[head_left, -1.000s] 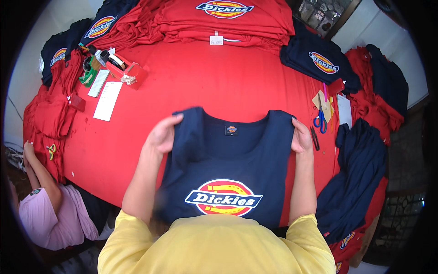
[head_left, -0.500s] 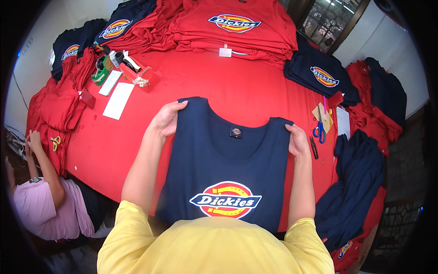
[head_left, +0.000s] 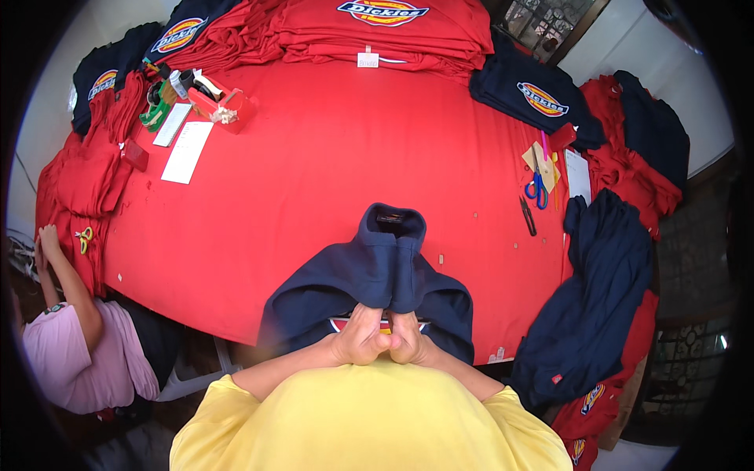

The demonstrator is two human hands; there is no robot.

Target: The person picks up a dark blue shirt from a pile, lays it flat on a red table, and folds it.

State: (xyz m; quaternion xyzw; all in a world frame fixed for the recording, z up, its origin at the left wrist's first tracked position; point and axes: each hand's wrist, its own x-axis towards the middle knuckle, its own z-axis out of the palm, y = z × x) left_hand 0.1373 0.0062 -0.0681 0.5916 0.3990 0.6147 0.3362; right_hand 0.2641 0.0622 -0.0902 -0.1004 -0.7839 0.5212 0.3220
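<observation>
Red cloth covers the whole bench (head_left: 330, 180), and piles of shirts lie around its rim. At the far left a person in a pink top (head_left: 86, 361) sits at the bench edge, one hand up near yellow scissors (head_left: 83, 235) on a red pile (head_left: 82, 169). Beyond that, in the far left corner, lies a navy stack (head_left: 106, 78), and next to it a white paper sheet (head_left: 187, 151) and a small red box (head_left: 236, 106) with some small tools beside it (too small to tell which).

At the far middle a tall stack of red shirts (head_left: 393, 31) fills the edge of the bench.

At the near middle lies the navy shirt (head_left: 369, 275), folded lengthwise so that its two sides meet in the centre, with the collar pointing away from the person. The left hand (head_left: 357, 337) and the right hand (head_left: 408, 339) press together, side by side, on the near part of this shirt. The fingers of both hands are curled closed around the gathered cloth and grip it.

To the right, blue scissors (head_left: 537, 190) and a black clipper (head_left: 528, 216) lie on the cloth, well apart from the hands. Behind them is another navy stack (head_left: 534, 90). At the right edge a loose navy garment (head_left: 601, 290) hangs over the bench side.
</observation>
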